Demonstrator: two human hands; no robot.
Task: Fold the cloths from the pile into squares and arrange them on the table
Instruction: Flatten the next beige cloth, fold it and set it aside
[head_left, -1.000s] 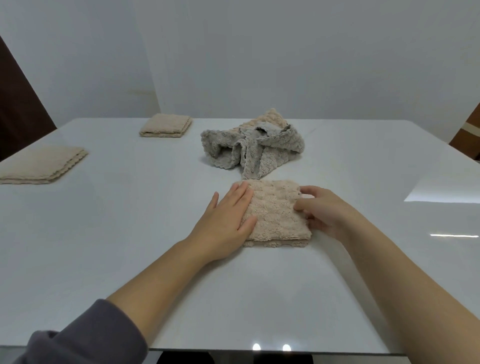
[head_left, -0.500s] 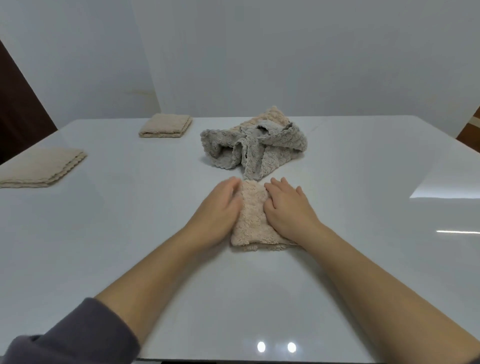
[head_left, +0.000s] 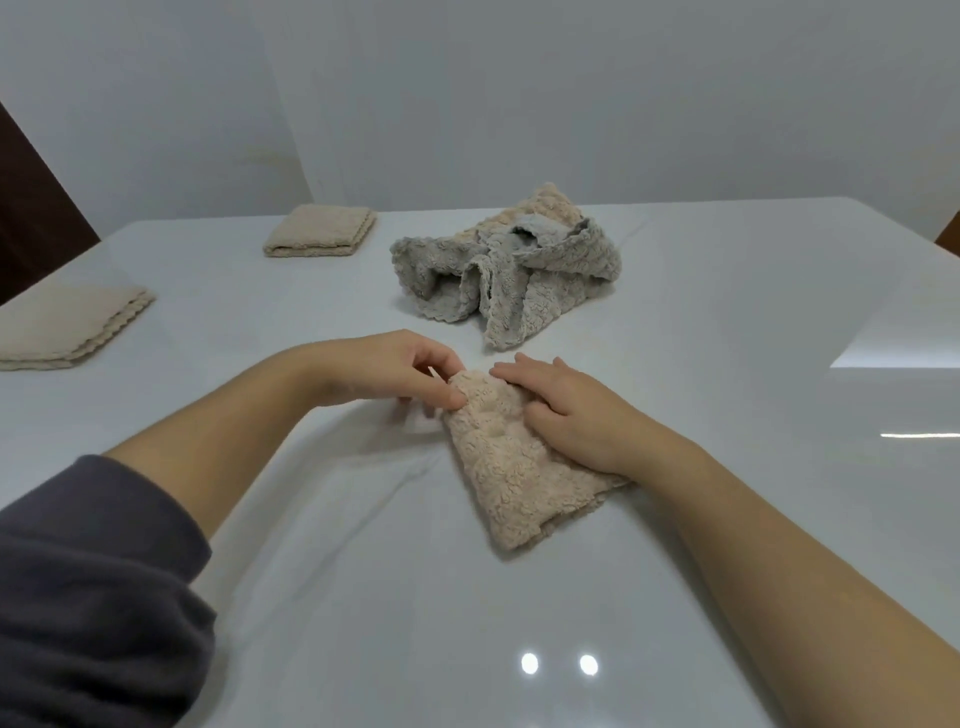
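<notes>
Cloth (head_left: 511, 467) (beige, folded) lay on the table (head_left: 363, 597) near the pile (head_left: 509, 275), skewed where it sat square before; left hand (head_left: 384, 369) now pinched its far corner, right hand (head_left: 566, 410) pressed flat, fingers straight

folded beige cloth (head_left: 511, 478) skewed near, grey-beige pile (head_left: 509, 270) behind

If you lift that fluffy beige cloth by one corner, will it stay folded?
Probably not: the beige cloth looks soft like the slumped pile, so it likely droops open. On the glossy table it may slide easily.
</notes>
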